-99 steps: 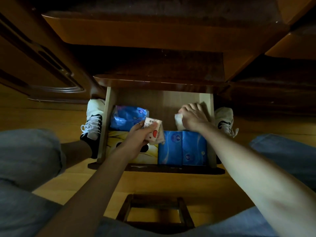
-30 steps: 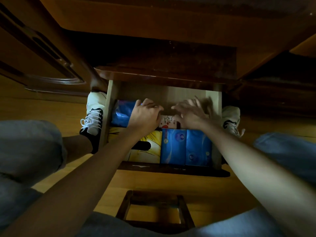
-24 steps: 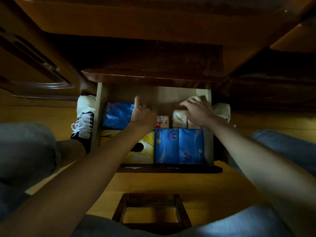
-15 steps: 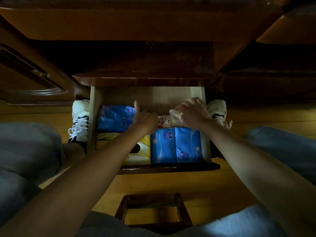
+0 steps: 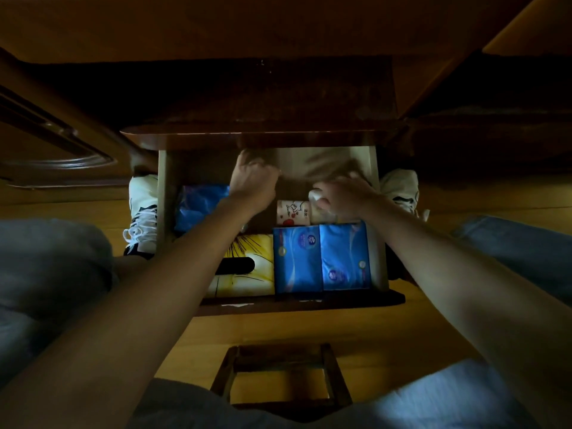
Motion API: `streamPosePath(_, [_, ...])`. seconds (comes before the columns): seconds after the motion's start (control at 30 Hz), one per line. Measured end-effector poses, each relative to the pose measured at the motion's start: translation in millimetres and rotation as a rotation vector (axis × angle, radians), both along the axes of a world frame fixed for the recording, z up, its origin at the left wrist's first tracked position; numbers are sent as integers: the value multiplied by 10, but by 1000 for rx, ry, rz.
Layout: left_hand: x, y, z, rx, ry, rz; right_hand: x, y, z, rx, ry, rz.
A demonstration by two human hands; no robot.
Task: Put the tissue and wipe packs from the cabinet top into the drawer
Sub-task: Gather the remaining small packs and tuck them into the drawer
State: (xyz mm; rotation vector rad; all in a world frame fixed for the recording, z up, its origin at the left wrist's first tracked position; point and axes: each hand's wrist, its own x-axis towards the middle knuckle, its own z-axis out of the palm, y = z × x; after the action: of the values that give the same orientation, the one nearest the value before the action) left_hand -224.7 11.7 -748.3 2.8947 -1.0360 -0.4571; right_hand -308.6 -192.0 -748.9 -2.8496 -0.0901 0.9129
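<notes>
Head view, left hand point(image 5: 252, 187) now lifted, curled empty, right hand's point(image 5: 343, 198) grip still clutching white pack point(image 5: 317, 196).

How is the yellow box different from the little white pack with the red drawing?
The yellow box is bigger and lies at the drawer's near left; the little white pack is smaller and sits farther back, mid-drawer. The box is yellow with a dark slot; the pack is white with red marks. Both lie flat inside the drawer.

Drawer point(image 5: 164, 212) front packed with blue packs point(image 5: 322, 258); bare floor behind point(image 5: 294, 168)
</notes>
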Motion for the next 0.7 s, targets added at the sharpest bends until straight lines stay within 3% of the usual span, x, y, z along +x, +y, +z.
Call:
streamPosePath(0.2, [-34, -6, -18, 169, 300, -194, 12, 27, -80, 27, -5, 6])
streamPosePath(0.37, [-53, -67, -24, 244, 270, -218, 5, 28, -100, 5, 26, 32])
streamPosePath(0.5, [-84, -63, -53, 199, 308, -211, -21, 47, -85, -16, 46, 21])
streamPosePath(0.6, [-109, -74, -43, 224, 319, -258, -12, 35, -11, -7, -31, -59])
streamPosePath(0.7, [-167, -70, 7, 257, 216, -328, 9, -22, 163, -22, -83, -115])
